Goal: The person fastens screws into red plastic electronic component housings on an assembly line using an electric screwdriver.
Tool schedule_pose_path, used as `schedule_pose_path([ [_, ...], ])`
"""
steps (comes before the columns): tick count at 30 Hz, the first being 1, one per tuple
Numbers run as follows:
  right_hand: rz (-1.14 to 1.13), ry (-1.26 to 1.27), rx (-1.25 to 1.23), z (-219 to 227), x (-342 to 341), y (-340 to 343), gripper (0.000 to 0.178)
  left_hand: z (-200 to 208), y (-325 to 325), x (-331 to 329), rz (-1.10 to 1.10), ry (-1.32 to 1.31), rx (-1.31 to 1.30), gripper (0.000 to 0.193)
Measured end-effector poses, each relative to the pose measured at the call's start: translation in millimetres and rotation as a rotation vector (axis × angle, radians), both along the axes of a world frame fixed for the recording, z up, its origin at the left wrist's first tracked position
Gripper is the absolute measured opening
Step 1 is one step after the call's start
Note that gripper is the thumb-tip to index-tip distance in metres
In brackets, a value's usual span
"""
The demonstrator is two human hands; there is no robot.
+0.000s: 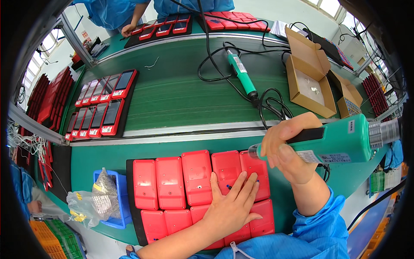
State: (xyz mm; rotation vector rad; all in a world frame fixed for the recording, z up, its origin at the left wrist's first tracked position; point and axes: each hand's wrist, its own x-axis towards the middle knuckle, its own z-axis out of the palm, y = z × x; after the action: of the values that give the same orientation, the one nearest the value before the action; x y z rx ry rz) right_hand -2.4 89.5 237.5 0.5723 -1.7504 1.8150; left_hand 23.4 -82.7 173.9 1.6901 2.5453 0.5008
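Note:
My right hand is wrapped round a green electric screwdriver, held level above the right end of the red cases. Its clear-sleeved tip points left. My left hand lies palm down with fingers spread over the red device cases, which lie face down in two rows on a black mat. Small dark screws show beside its fingers; whether the fingers pin any of them I cannot tell. My left forearm and hand hide part of the near row.
A blue bin with a bag of screws stands left of the mat. Beyond the metal rail, finished-looking red handhelds, a second electric screwdriver with looping cables, and an open cardboard box lie on the green belt. A co-worker's hand is across it.

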Motion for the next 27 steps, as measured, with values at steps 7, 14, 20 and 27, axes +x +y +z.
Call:
schedule_pose_path([
  [7,-0.011,-0.020,0.038,3.3,0.2,-2.1,0.021,-1.7,-0.7,-0.1,0.001,-0.010,0.006,0.071],
  [14,-0.071,-0.109,0.131,9.1,1.4,-9.2,0.024,-2.2,-1.0,-0.4,0.000,-0.025,0.020,0.072],
  [20,0.000,-0.114,0.133,8.1,3.5,-3.8,0.023,-0.5,-1.6,-0.9,-0.006,-0.022,0.024,0.068],
  [27,-0.061,-0.238,0.160,16.8,2.9,-16.9,0.022,-1.3,-2.4,-1.0,0.005,-0.023,0.033,0.064],
])
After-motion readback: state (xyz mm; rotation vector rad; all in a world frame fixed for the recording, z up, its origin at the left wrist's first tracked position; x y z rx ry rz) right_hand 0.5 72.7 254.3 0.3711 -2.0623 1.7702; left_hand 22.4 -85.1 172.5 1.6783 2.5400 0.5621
